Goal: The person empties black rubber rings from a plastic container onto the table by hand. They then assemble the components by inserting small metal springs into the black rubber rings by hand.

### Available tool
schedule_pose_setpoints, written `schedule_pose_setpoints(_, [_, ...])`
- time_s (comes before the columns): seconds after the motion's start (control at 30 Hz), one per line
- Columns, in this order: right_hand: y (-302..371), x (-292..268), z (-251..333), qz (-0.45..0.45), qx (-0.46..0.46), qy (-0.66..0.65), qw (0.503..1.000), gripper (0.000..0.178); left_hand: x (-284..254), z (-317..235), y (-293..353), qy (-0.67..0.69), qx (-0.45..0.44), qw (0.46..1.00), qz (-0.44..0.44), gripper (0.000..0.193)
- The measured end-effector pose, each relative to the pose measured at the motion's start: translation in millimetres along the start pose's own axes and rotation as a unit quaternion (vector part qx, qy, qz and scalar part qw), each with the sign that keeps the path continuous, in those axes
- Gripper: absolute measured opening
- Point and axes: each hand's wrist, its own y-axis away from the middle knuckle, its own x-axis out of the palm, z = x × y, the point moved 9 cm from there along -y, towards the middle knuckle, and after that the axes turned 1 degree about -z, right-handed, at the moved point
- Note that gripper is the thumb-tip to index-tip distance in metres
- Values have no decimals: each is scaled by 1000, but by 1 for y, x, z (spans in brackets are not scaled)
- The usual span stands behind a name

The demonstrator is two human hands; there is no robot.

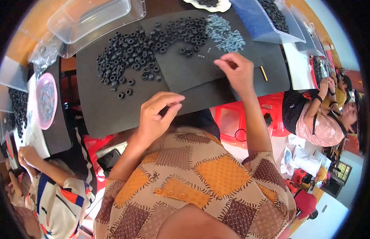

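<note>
Over the near edge of the dark mat (113, 115), my left hand (156, 113) is raised with thumb and forefinger curled, a small gap between their tips and nothing visible there. My right hand (239, 71) hovers over the mat's right part, thumb and forefinger pinched together; whatever they hold, if anything, is too small to make out. Just beyond it lies a heap of tiny blue-grey pieces (224, 35), with a few pale bits (201, 56) to its left. Many small black ring-shaped parts (127, 51) spread across the mat's far left and middle.
A thin brass-coloured rod (264, 73) lies right of my right hand. Clear plastic bins (93, 20) stand far left, a bluish bin (268, 28) of black parts far right. A pink bowl (41, 101) stands left. Co-workers sit on both sides, near red stools (231, 119).
</note>
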Motion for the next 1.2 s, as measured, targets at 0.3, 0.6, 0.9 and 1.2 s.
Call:
schedule_pose_setpoints(0.3, [-9, 46, 27, 32, -103, 125, 986, 9, -61, -12, -2, -168, 35, 982, -73, 5])
schedule_pose_setpoints(0.6, [21, 26, 3, -68, -6, -120, 990, 11, 5, -14, -87, -303, 155, 940, 3, 18])
schedule_pose_setpoints(0.9, [25, 9, -6, -143, -27, -203, 968, 11, 18, -6, -100, -303, 189, 934, -4, 19])
schedule_pose_setpoints(1.2, [40, 30, 31, -6, -63, -155, 986, 10, -27, 28, -19, 260, -154, 953, 4, 32])
